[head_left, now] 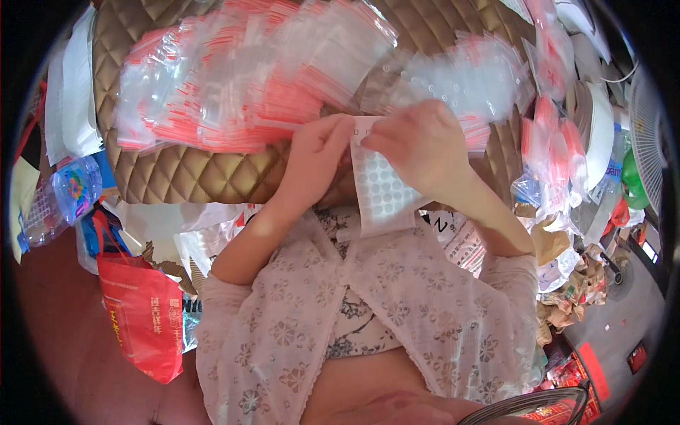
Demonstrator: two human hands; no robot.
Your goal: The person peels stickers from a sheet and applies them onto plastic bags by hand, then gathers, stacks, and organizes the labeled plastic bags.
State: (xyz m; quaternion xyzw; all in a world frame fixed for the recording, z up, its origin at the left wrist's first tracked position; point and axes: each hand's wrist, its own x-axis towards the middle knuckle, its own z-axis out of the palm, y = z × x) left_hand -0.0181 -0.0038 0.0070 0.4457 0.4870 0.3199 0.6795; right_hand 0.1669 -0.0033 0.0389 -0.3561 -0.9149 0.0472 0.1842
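A white sheet of round stickers [382,185] hangs in front of my chest, its rows of pale dots facing up. My left hand [320,152] is closed, pinching the sheet's top left edge between thumb and fingers. Over the sheet's upper right part lies my right hand [425,152], fingers bent and pressed together, slightly blurred. Whatever its fingertips hold is hidden. Just beyond both hands, clear zip bags with red edges [234,78] lie in a wide overlapping spread. Farther right is a second pile of clear bags [460,78], several bearing a small round mark.
The bags rest on a brown quilted surface [191,173]. A red carrier bag [142,312] stands at the lower left. Plastic bottles [74,185] sit at the left edge. On the right are more red-edged bags [554,152], crumpled brown paper [574,290] and a white fan [653,142].
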